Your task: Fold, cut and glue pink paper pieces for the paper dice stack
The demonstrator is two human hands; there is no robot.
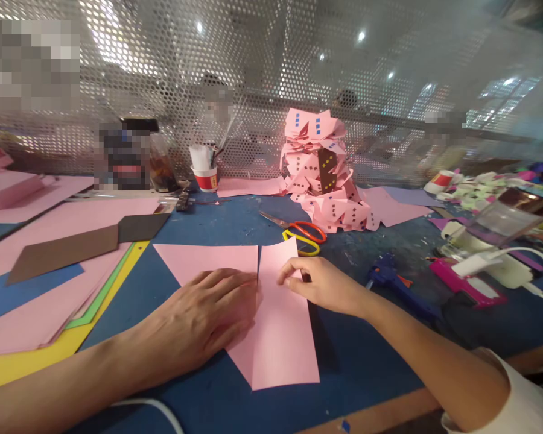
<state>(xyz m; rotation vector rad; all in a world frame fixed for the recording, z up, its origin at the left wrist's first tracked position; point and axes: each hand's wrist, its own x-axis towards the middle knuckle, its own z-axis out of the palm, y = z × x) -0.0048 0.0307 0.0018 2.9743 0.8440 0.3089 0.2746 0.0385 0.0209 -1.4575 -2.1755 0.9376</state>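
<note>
A sheet of pink paper (283, 325) lies in front of me on the blue tabletop. One crease runs down it, and the right-hand strip stands a little raised, with a shadow under its right edge. My left hand (212, 310) rests flat on the left part of the sheet, its fingertips at the crease. My right hand (319, 283) has its fingers curled and pinched at the strip's upper right edge. Just beyond the sheet lie scissors (298, 234) with red and yellow handles, partly behind the paper.
Stacked coloured paper (95, 265) spreads on the left. A pink folded-paper tower (326, 172) stands at the back. A blue glue gun (398, 283), a magenta device (466, 280) and white cables are to the right. A paper cup (205, 179) stands against the perforated metal screen (253, 72).
</note>
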